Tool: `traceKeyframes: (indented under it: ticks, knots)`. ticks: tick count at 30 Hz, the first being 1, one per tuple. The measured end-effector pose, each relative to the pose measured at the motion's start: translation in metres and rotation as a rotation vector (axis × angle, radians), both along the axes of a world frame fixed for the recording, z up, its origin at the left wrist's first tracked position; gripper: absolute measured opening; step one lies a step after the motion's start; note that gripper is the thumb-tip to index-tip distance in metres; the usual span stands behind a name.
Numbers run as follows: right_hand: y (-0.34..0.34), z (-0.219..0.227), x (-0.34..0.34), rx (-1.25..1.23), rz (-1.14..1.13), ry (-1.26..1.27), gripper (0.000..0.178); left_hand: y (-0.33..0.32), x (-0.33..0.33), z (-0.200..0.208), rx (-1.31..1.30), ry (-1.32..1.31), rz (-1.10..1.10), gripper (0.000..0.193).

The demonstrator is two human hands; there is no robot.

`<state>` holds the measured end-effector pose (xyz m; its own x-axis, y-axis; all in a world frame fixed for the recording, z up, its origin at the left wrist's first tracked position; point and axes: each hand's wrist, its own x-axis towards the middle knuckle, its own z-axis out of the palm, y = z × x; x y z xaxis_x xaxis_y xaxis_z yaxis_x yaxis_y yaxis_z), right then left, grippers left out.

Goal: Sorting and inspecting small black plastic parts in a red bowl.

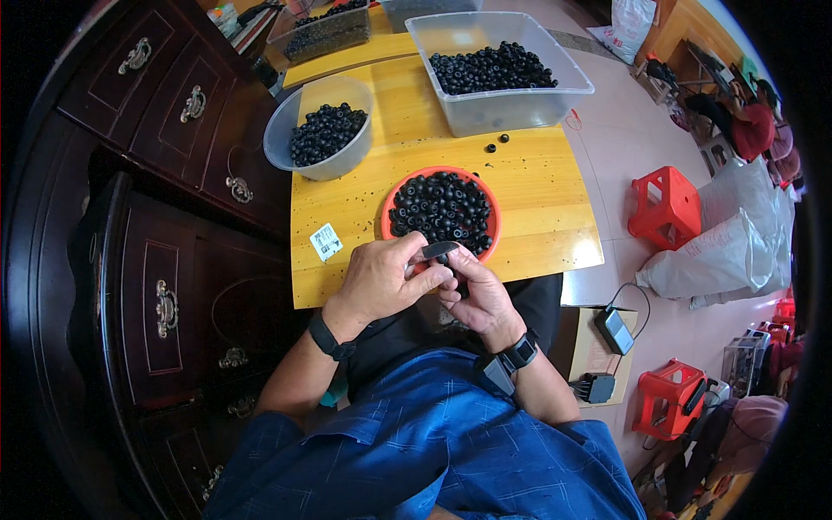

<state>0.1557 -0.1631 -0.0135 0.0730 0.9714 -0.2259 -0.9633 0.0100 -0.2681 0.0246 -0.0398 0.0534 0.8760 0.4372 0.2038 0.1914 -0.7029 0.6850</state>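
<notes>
Over the near rim of an orange-red bowl [387, 227], my hands meet close together. My left hand [373, 282] is closed, and a short, dark, flat blade-like piece [439, 249] juts from its fingers toward the right. Its other end is hidden in the grip. My right hand [485, 303] pinches a small black part [444, 259] just under that piece, mostly covered by fingertips. Small black ring-shaped parts [440, 205] with holes through them fill the bowl.
On the yellow table [537, 191], a round clear tub [276, 143] and a rectangular clear bin [503, 113] hold more black parts. Two loose parts and a white label [326, 243] lie nearby. Dark drawers [165, 312] stand left; red stools [666, 208] and white sacks [719, 256] right.
</notes>
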Motion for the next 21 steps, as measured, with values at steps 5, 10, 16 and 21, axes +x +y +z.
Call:
traceKeyframes:
  ticks: [5,10,16,21]
  knots:
    - [0.0,0.003,0.0,-0.028,-0.004,-0.017,0.012,0.0,0.002,-0.003,0.052,-0.014,0.012,0.038]
    - [0.0,0.0,0.0,-0.049,-0.007,-0.021,0.01,0.0,0.004,-0.002,0.118,-0.014,0.019,0.039]
    - [0.0,0.0,-0.001,-0.065,-0.029,-0.001,0.009,-0.003,0.005,-0.004,0.159,-0.019,0.036,0.036]
    - [0.001,-0.006,0.001,-0.015,-0.055,0.003,0.009,-0.007,0.007,-0.008,0.164,-0.005,0.048,0.036]
